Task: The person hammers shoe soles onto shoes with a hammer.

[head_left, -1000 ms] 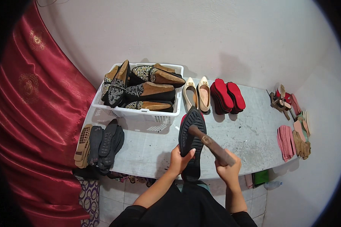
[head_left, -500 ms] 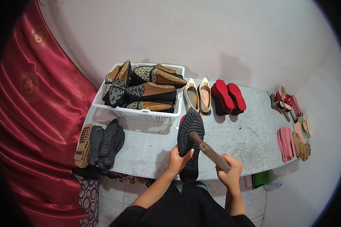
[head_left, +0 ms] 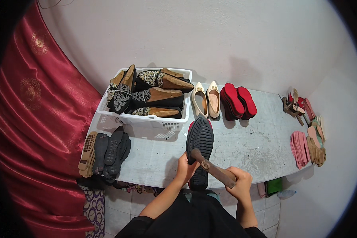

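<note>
My left hand (head_left: 185,169) grips a shoe (head_left: 200,137) by its side, its black ridged sole turned up toward me and a sliver of red showing along its edge. The toe points away from me; the heel is at the near end. In my right hand (head_left: 240,183) is a hammer (head_left: 215,171), held by its brown wooden handle. The hammer's head end rests on or just above the middle of the sole, close to my left thumb; contact is hard to tell. My left fingers are partly hidden behind the shoe.
A white basket (head_left: 150,121) of black embroidered shoes on wooden lasts stands at the back left. Beside it are cream shoes (head_left: 213,101) and red insoles (head_left: 248,104). Soles (head_left: 114,152) lie left; pink pieces (head_left: 300,150) and tools (head_left: 292,108) sit right. A red curtain (head_left: 47,131) hangs left.
The hammer's head end has moved down the sole toward the heel and slightly left. My right hand has shifted a little, tilting the handle. The left hand keeps its hold on the shoe.
</note>
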The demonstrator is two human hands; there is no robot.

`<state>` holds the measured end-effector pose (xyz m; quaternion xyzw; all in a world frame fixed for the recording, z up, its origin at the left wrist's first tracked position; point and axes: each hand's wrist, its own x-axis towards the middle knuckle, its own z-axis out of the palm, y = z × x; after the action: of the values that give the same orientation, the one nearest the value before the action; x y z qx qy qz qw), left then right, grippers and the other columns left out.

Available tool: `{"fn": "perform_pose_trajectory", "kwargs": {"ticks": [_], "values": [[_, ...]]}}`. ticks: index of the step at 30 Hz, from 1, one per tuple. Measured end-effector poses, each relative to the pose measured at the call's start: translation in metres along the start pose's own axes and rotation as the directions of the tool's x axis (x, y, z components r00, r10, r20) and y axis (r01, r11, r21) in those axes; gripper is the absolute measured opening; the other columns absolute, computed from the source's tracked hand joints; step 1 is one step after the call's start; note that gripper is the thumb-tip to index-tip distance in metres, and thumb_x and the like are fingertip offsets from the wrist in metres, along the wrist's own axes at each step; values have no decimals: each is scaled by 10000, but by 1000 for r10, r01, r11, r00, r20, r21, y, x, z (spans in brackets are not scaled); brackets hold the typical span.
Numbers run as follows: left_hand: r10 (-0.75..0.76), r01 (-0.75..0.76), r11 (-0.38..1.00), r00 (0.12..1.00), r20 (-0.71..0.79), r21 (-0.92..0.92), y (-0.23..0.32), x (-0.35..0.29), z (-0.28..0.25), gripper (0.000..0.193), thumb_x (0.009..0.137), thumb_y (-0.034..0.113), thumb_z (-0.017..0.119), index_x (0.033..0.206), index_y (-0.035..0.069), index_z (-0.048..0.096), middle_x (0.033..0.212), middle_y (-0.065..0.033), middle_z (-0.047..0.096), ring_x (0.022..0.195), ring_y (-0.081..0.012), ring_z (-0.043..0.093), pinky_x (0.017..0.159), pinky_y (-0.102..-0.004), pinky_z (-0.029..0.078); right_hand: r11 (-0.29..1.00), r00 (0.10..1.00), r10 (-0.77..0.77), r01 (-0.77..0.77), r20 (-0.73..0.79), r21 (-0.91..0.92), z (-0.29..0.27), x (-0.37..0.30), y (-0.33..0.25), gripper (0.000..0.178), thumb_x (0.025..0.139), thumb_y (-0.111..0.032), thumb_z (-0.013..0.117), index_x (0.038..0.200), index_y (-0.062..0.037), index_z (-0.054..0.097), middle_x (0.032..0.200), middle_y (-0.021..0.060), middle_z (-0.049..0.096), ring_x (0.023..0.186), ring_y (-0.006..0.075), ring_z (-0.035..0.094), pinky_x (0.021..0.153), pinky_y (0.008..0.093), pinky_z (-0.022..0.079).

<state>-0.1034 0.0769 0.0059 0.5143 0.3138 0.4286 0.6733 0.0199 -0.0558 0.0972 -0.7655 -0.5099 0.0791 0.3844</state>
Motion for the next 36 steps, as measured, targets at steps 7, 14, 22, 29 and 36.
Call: {"fn": "perform_pose_trajectory", "kwargs": {"ticks": [7, 14, 22, 29, 36], "values": [[-55, 65, 986, 996, 68, -157, 4, -4, 2, 208, 814, 89, 652, 978, 4, 555, 815, -14, 609, 686, -64, 557, 613, -214, 457, 991, 973, 132, -135, -192, -4, 4, 12, 8, 153, 597, -40, 588, 741, -87, 608, 642, 121, 575, 603, 324, 577, 526, 340, 428], [-69, 86, 960, 995, 73, -268, 2, -3, 3, 251, 824, 96, 638, 1037, -5, 551, 913, -27, 612, 766, -78, 563, 687, -227, 470, 994, 983, 86, -95, -162, -49, 0, -1, 12, 152, 599, -38, 593, 741, -89, 610, 634, 108, 573, 588, 302, 569, 520, 332, 423], [-27, 18, 968, 999, -34, -252, 9, 2, 5, 260, 826, 77, 622, 1062, -8, 553, 967, -42, 613, 832, -94, 565, 767, -243, 459, 996, 988, 83, -86, -128, -17, -2, -16, 6, 119, 583, -44, 600, 700, -63, 585, 612, 116, 561, 560, 303, 563, 516, 309, 423], [-73, 46, 945, 995, -72, -325, 6, 7, -4, 246, 828, 79, 620, 1044, -18, 554, 973, -61, 615, 854, -107, 574, 782, -252, 458, 996, 996, 93, -93, 16, -6, -1, -29, 14, 147, 559, -55, 614, 704, -77, 609, 617, 91, 573, 560, 262, 576, 515, 299, 426], [-119, 72, 937, 986, -118, -341, 14, 9, -4, 238, 836, 70, 601, 1045, -25, 539, 947, -78, 610, 795, -145, 600, 717, -292, 514, 991, 982, 108, -119, 158, 59, -3, -33, 12, 138, 567, -79, 624, 705, -89, 621, 609, 84, 574, 557, 254, 576, 512, 295, 421]]}}
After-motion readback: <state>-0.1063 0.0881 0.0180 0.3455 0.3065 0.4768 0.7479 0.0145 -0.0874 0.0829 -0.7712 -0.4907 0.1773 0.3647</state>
